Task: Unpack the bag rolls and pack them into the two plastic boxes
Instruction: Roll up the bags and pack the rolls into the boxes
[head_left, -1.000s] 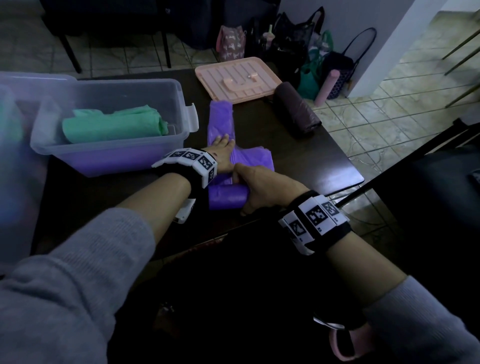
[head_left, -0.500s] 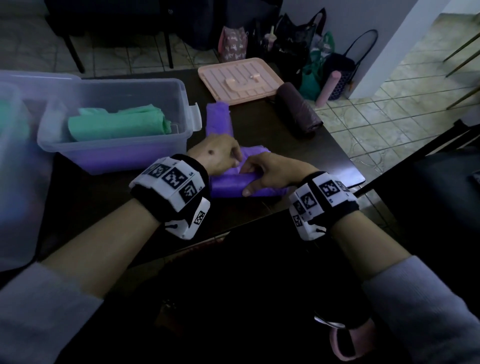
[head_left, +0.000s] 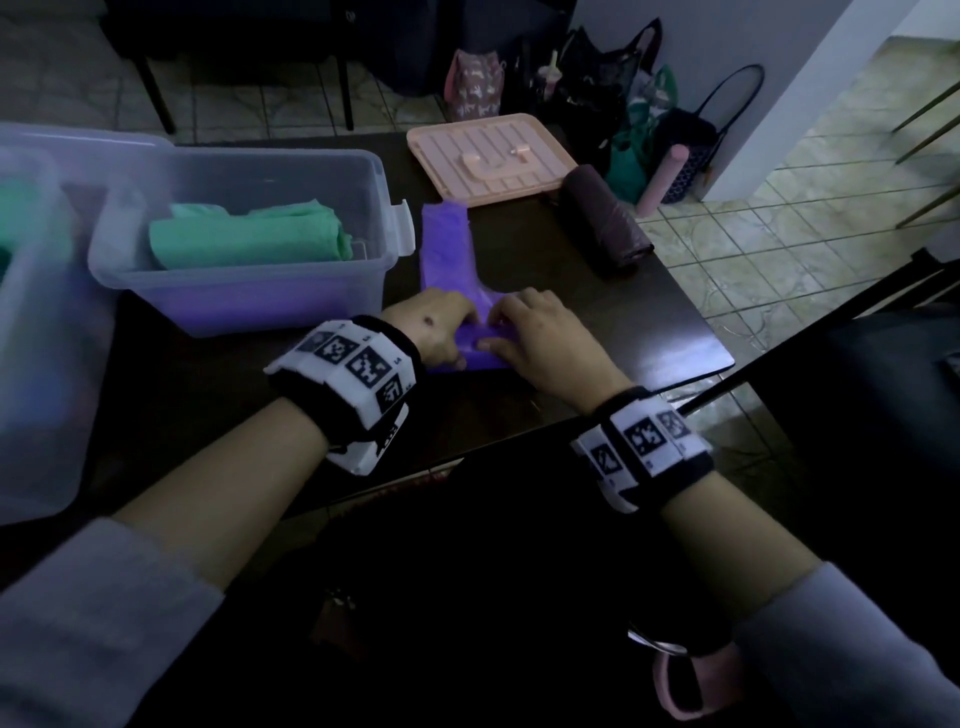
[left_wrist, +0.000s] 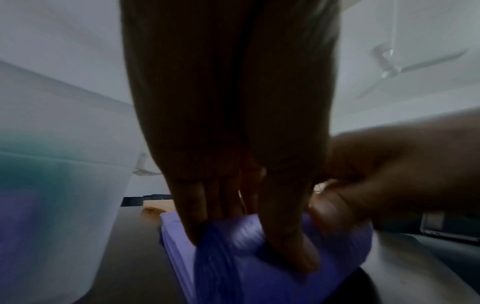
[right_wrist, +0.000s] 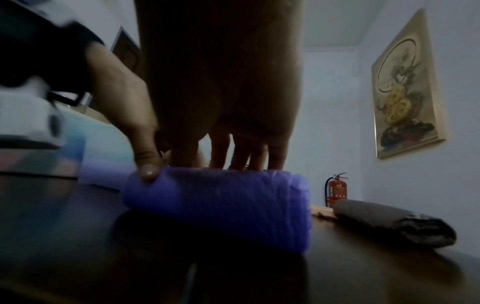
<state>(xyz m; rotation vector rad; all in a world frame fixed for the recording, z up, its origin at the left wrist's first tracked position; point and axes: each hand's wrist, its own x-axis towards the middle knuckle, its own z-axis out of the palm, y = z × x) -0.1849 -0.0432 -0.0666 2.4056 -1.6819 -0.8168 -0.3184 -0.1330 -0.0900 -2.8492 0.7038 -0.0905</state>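
Both my left hand (head_left: 435, 328) and right hand (head_left: 540, 338) grip the purple roll (right_wrist: 221, 203) on the surface (head_left: 597, 312).

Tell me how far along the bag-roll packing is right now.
Done: green bag rolls lie in the clear plastic box. In hand: the left hand and right hand both grip the purple bag roll on the dark table, its loose strip trailing out. Left: this roll and the dark brown roll lying beside the pink lid.
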